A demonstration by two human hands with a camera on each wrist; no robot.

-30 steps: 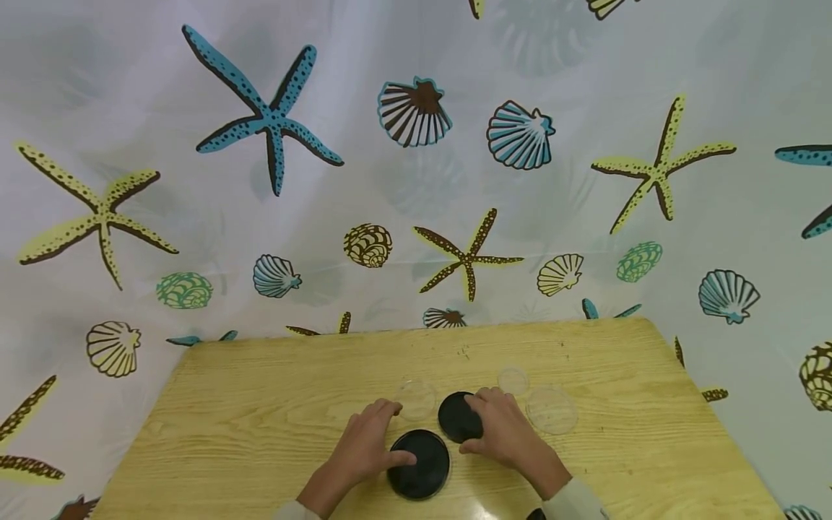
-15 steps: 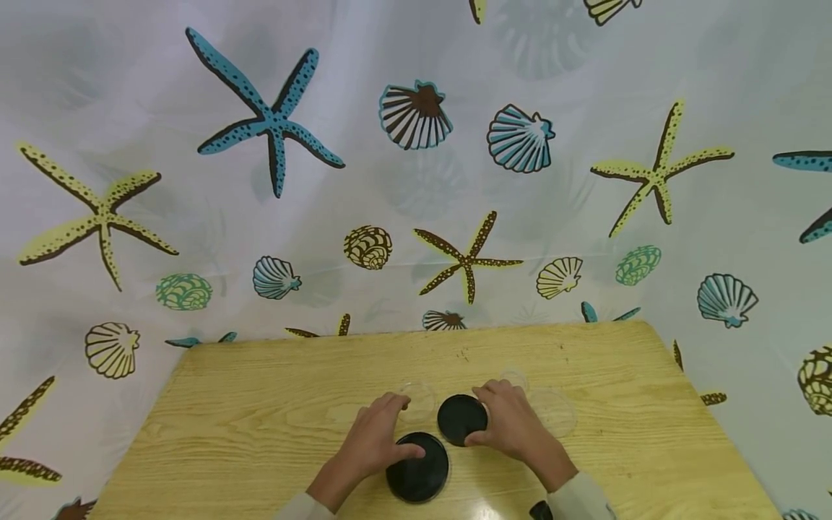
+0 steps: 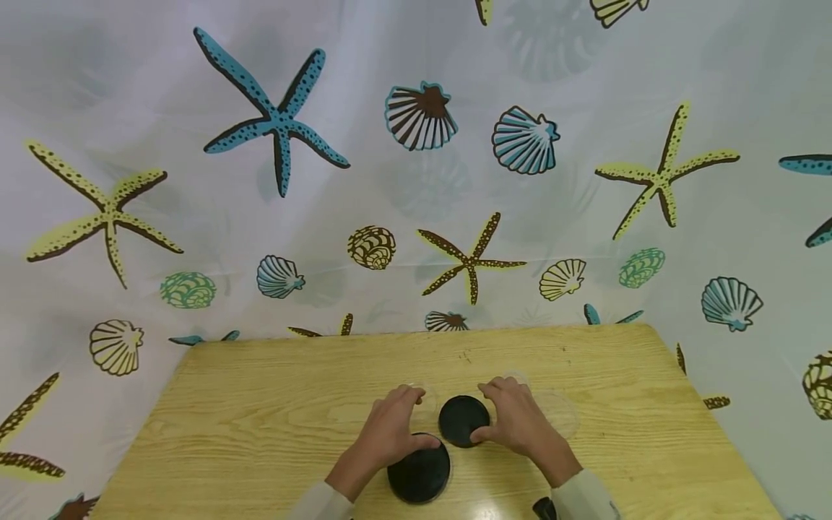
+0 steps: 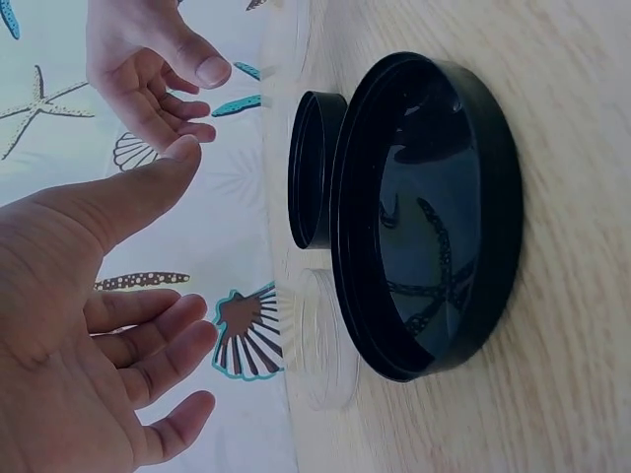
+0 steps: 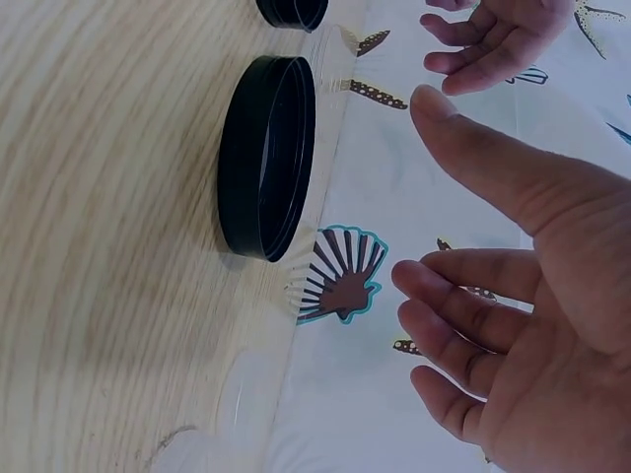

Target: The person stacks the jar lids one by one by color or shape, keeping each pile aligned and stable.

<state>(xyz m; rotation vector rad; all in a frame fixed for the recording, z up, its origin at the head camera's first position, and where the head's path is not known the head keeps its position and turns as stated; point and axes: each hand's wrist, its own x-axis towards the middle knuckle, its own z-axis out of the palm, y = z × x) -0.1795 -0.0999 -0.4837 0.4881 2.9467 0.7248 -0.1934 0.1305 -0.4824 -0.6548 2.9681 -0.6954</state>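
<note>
Two round, shallow black dishes with raised rims sit on the wooden table, open side up. The larger black dish (image 3: pixel 419 477) is nearer the person, and the smaller black dish (image 3: pixel 463 422) lies just behind it to the right. My left hand (image 3: pixel 388 427) hovers over the larger dish's far left side, its thumb overlapping that dish in the head view. Beside the smaller dish, my right hand (image 3: pixel 518 419) hovers with thumb and fingers spread apart. In the wrist views both the left palm (image 4: pixel 69 335) and the right palm (image 5: pixel 562 315) are raised above the table, holding nothing.
Behind the dishes lie clear round discs: one clear disc (image 3: pixel 427 404) by the left fingers, a larger clear disc (image 3: pixel 560 413) right of the right hand, and a small clear disc (image 3: pixel 518 377). A shell-and-starfish patterned curtain (image 3: pixel 416 180) hangs behind the wooden table (image 3: pixel 260 412).
The left hand has shifted right and slightly away from the person. The right hand has drawn a little right, off the smaller dish, which now shows whole. The dishes stay in place.
</note>
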